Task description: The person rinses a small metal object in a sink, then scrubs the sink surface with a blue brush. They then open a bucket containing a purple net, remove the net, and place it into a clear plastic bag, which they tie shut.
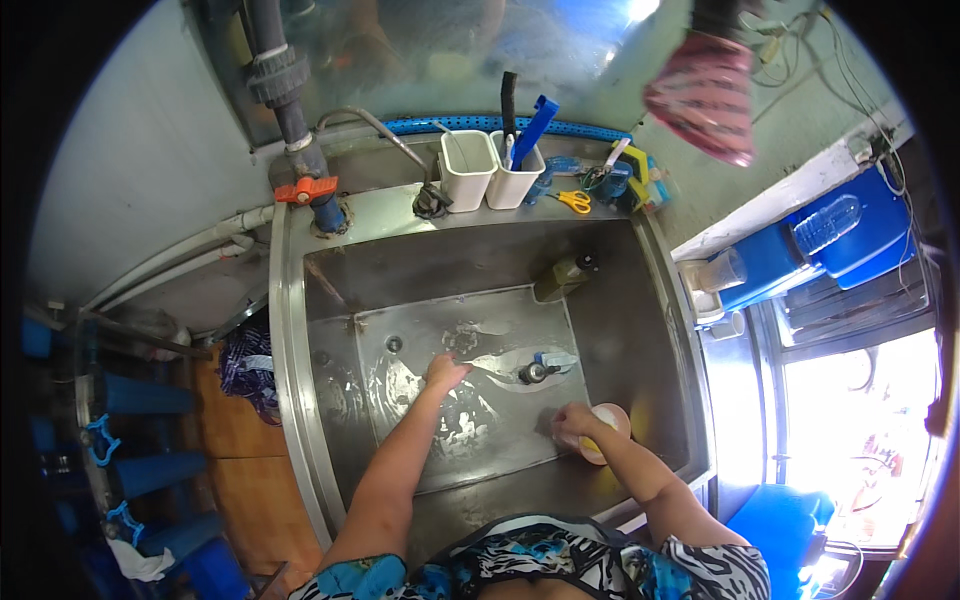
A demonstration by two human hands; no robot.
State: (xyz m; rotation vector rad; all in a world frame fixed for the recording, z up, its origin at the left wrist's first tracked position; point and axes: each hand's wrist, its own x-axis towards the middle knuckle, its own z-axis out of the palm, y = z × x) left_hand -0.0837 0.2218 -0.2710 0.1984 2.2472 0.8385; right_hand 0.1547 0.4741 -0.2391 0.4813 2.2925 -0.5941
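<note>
Near the near right corner of the steel sink, a round pinkish bowl sits with something pale and a bit of yellow inside, partly covered by the right forearm. At its left side is the right hand, fingers curled; blur hides whether its grip is clenched or grasping anything. Further left, over the wet middle of the sink floor, the left hand points its fingers toward the right wall, and I cannot tell if that grip holds something.

Between the hands and slightly beyond them lies a dark, round-ended object, just beside a blue-and-white piece whose surface resembles a label, too small to read. A round drain shows left of the left hand. Toward the far right corner is a greenish bottle with a dark cap, any marking on it indistinct.

Along the far ledge, two white containers stand side by side: the left one with a thin utensil, the right one with blue and black handles. Yellow-handled scissors lie to their right; an orange valve handle marks the far left corner.
</note>
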